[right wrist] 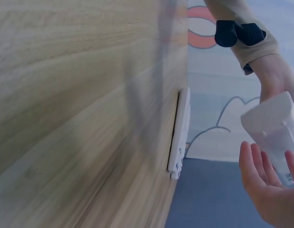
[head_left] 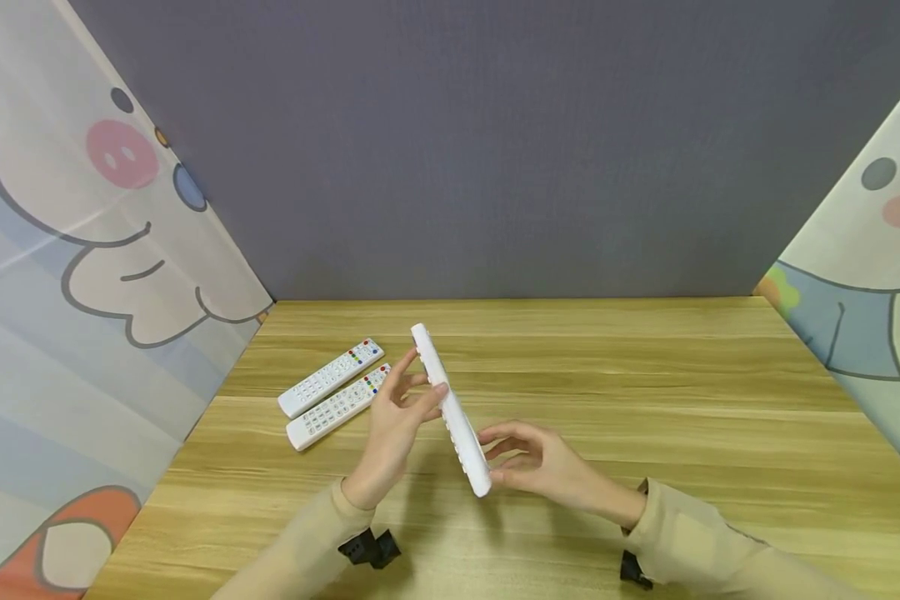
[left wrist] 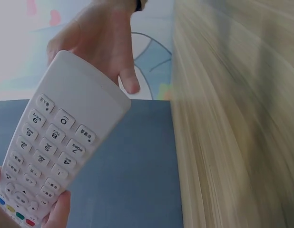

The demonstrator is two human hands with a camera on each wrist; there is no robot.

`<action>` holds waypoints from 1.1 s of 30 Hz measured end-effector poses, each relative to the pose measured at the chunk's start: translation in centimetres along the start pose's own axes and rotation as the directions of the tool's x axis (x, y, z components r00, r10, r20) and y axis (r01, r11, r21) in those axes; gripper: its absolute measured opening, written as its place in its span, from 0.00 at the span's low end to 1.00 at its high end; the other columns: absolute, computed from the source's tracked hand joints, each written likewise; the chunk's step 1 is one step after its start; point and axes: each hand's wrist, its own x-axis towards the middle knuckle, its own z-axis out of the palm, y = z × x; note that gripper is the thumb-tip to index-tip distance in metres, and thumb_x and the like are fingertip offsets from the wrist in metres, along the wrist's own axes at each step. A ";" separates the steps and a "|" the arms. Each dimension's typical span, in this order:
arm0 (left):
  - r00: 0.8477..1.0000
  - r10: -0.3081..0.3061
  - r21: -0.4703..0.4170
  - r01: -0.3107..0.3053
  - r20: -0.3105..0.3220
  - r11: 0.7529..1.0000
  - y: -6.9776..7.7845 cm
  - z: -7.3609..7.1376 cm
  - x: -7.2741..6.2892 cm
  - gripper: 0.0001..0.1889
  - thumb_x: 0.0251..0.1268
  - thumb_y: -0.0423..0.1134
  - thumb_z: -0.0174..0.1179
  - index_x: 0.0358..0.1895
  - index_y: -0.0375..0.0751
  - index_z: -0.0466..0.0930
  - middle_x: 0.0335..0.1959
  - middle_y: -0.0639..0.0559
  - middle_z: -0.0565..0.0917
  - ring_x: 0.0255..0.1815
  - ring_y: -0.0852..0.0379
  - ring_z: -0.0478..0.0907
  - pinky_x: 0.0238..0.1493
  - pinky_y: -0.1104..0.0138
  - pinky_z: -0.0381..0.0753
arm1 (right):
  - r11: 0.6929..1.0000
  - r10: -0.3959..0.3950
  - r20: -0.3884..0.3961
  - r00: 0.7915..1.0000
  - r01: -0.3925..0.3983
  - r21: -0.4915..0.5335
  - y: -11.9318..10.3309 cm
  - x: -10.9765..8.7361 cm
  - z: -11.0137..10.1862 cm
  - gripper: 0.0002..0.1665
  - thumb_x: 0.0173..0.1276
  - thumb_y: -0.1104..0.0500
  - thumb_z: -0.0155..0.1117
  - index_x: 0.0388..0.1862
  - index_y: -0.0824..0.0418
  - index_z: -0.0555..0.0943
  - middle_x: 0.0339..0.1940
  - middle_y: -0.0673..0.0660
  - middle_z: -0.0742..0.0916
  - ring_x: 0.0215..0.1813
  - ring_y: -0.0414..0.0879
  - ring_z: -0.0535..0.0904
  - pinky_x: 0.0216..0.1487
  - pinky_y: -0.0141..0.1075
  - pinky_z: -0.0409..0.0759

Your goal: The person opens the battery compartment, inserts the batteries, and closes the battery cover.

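Observation:
A white remote control (head_left: 457,425) is held up over the table, tilted on its edge. My left hand (head_left: 390,429) pinches it by its sides near the end with the coloured buttons. In the left wrist view its keypad face shows, with number keys and small red, green, yellow and blue buttons. My right hand (head_left: 543,468) is at the back of the lower end, fingers loosely bent and fingertips right by the casing. From the right wrist view, the smooth back of the remote (right wrist: 273,121) appears above the spread fingers of that hand.
Two more white remotes, one farther back (head_left: 318,387) and one nearer (head_left: 330,417), lie side by side, buttons up, on the left of the wooden table (head_left: 645,375). A grey panel (head_left: 495,150) stands behind, with cartoon-print cloth (head_left: 37,317) at both sides.

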 end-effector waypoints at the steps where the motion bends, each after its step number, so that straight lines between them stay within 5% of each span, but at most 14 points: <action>1: 1.000 0.010 0.022 -0.010 0.002 1.000 0.0 -0.1 0.1 0.33 0.51 0.29 0.60 0.63 0.42 0.59 0.43 0.42 0.72 0.32 0.60 0.77 0.37 0.63 0.81 | 1.000 -0.006 0.001 1.000 0.006 -0.022 0.1 -0.1 -0.1 0.24 0.58 0.66 0.61 0.53 0.72 0.69 0.51 0.69 0.75 0.47 0.57 0.75 0.47 0.39 0.78; 8: 0.996 0.082 0.221 -0.085 0.024 0.972 0.3 -1.1 0.7 0.34 0.47 0.32 0.65 0.61 0.49 0.65 0.44 0.42 0.76 0.33 0.53 0.77 0.35 0.66 0.80 | 0.990 0.009 -0.022 1.000 -0.012 -0.139 0.3 -0.9 -1.3 0.19 0.59 0.65 0.60 0.50 0.67 0.73 0.47 0.59 0.79 0.45 0.55 0.76 0.44 0.37 0.78; 22: 0.964 0.202 0.468 -0.260 0.172 0.845 1.3 -3.6 2.5 0.35 0.45 0.36 0.68 0.61 0.45 0.66 0.42 0.43 0.76 0.32 0.52 0.75 0.31 0.69 0.79 | 0.968 0.012 -0.062 0.998 -0.027 -0.249 0.4 -2.6 -4.9 0.13 0.62 0.66 0.56 0.46 0.68 0.75 0.43 0.65 0.79 0.41 0.41 0.77 0.42 0.34 0.78; 28: 0.945 0.197 0.550 -0.314 0.262 0.774 1.2 -4.5 3.5 0.35 0.44 0.36 0.68 0.60 0.42 0.66 0.41 0.43 0.76 0.31 0.54 0.74 0.33 0.71 0.80 | 0.942 0.058 -0.117 0.991 -0.093 -0.323 0.2 -3.4 -6.4 0.13 0.62 0.63 0.57 0.45 0.66 0.76 0.42 0.60 0.80 0.40 0.40 0.77 0.41 0.34 0.78; 33: 0.910 0.206 0.624 -0.400 0.361 0.671 0.9 -5.1 4.2 0.33 0.44 0.35 0.68 0.59 0.40 0.67 0.41 0.43 0.76 0.29 0.55 0.73 0.29 0.72 0.79 | 0.901 -0.022 -0.130 0.991 -0.037 -0.432 0.3 -4.0 -7.7 0.12 0.61 0.65 0.58 0.44 0.64 0.76 0.41 0.54 0.81 0.38 0.38 0.77 0.40 0.32 0.78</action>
